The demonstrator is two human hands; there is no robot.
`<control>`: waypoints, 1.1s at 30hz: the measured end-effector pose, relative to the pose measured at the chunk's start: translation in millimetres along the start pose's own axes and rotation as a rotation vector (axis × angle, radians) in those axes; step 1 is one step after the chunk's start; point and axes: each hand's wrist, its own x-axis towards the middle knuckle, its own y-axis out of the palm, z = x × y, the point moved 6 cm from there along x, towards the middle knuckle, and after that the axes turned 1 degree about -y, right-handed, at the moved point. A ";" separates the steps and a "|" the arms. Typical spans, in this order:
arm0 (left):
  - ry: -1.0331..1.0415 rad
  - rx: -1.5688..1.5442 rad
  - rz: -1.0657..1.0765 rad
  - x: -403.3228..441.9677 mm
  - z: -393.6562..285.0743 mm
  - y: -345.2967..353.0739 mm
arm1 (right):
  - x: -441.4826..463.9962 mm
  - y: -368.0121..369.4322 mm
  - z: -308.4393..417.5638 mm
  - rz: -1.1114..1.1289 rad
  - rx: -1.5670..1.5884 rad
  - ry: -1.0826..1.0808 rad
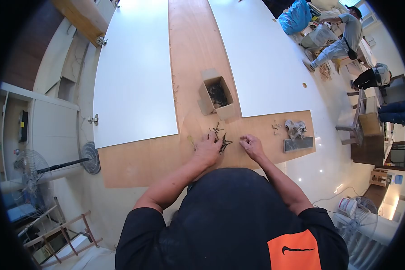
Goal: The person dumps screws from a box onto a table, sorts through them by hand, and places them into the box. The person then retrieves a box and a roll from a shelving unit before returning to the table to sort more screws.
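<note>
My left hand [207,149] lies on the wooden board [135,164] with its fingers spread, the fingertips at the edge of a small pile of dark screws [225,143]. To the right of that pile, my right hand [252,146] has its thumb and fingers pressed together. Whatever it may pinch is too small to make out. Beyond both hands stands an open cardboard box [206,96] with its flaps folded out and many dark screws [218,93] inside.
White panels [135,72] lie left and right on the board. At right are a grey block [298,144], a crumpled rag [295,129] and small light-coloured pieces [275,128]. A standing fan [31,173] is at left. Other people [346,36] are at the far right.
</note>
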 end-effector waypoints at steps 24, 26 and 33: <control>-0.658 -2.157 0.132 9.6 90.1 7.4 | 2.8 -0.8 -2.0 -0.045 0.056 0.043; -0.573 -2.156 0.117 23.7 81.4 -35.6 | 2.6 -0.1 -3.9 -0.044 0.054 0.043; -0.286 -1.689 -0.138 126.2 63.9 -126.8 | 3.9 2.1 -7.2 -0.039 0.012 0.069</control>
